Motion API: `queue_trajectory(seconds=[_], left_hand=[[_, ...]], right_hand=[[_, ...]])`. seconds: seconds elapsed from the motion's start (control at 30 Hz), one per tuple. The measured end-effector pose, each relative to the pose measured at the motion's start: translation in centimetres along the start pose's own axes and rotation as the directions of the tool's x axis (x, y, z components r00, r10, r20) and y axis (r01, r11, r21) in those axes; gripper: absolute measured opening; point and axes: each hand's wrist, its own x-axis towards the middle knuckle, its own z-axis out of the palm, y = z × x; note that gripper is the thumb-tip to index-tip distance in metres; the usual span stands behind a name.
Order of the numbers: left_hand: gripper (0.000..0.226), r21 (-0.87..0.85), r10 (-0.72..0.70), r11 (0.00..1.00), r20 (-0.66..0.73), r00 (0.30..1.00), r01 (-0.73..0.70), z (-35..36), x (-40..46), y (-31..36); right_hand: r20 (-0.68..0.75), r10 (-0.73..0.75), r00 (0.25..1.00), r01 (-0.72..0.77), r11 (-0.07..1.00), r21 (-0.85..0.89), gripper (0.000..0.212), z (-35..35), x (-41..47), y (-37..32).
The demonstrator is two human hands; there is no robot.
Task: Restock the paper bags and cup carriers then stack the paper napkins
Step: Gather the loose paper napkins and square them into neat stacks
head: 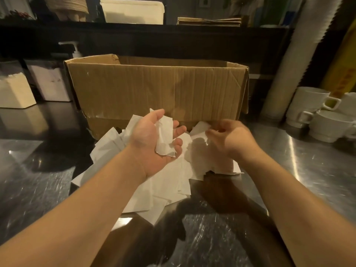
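Observation:
A loose heap of white paper napkins (165, 182) lies on the steel counter in front of a brown cardboard box (158, 87). My left hand (152, 137) is palm up above the heap, fingers curled around a few folded napkins (164, 137). My right hand (229, 137) hovers over the right side of the heap, blurred, with its fingers bent toward a napkin edge (200, 126); whether it pinches that napkin cannot be told. Flat brown paper bags (209, 21) lie on the upper shelf.
White mugs (317, 114) are stacked at the right. A tall sleeve of cups (300, 54) leans at the right. White napkin holders (15, 91) and a pump bottle (76, 50) stand at the left. A white container (133, 11) sits on the shelf.

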Motion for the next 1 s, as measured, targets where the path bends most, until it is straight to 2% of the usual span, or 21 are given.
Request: queue_trajectory(seconds=[0.07, 0.13, 0.23, 0.43, 0.57, 0.67, 0.8, 1.0], left_hand=[[0.049, 0.006, 0.015, 1.0, -0.018, 1.0, -0.015, 0.0, 0.2, -0.1], [0.049, 0.01, 0.024, 1.0, -0.019, 1.0, -0.024, 0.2, 0.1, -0.2], [0.047, 0.029, 0.024, 0.999, -0.026, 0.999, -0.023, 0.3, -0.1, -0.3], [0.048, 0.069, 0.013, 0.998, -0.017, 1.0, -0.012, 0.1, 0.0, -0.4], [0.046, 0.085, 0.012, 0.996, -0.02, 1.0, -0.011, 0.3, -0.2, -0.5], [0.046, 0.09, 0.016, 0.996, -0.027, 1.0, -0.014, 0.4, -0.2, -0.5], [0.048, 0.095, 0.03, 0.995, -0.023, 0.999, -0.027, 0.3, 0.0, -0.5], [0.047, 0.073, 0.027, 0.997, -0.001, 1.0, -0.026, 0.2, 0.3, -0.4]], right_hand=[[0.067, 0.02, 0.998, -0.005, 0.975, -0.224, 0.018, 0.2, -0.1, -0.3], [0.126, 0.025, 0.992, 0.016, 0.951, -0.31, 0.023, 0.5, -0.3, -0.6], [0.208, 0.026, 0.978, 0.039, 0.952, -0.304, 0.032, 0.6, -0.8, -1.0], [0.278, -0.01, 0.96, 0.064, 0.98, -0.187, 0.025, 0.7, -0.5, -0.7], [0.225, -0.061, 0.972, 0.08, 0.994, -0.078, 0.015, 1.1, -0.5, -0.6], [0.223, -0.02, 0.975, 0.021, 1.0, -0.005, 0.005, 1.8, -0.5, -0.3], [0.119, -0.077, 0.99, 0.079, 0.997, -0.009, 0.006, 2.2, -0.5, -0.1], [-0.14, -0.075, 0.987, 0.123, 0.918, 0.377, 0.003, 0.8, -0.7, -0.3]])
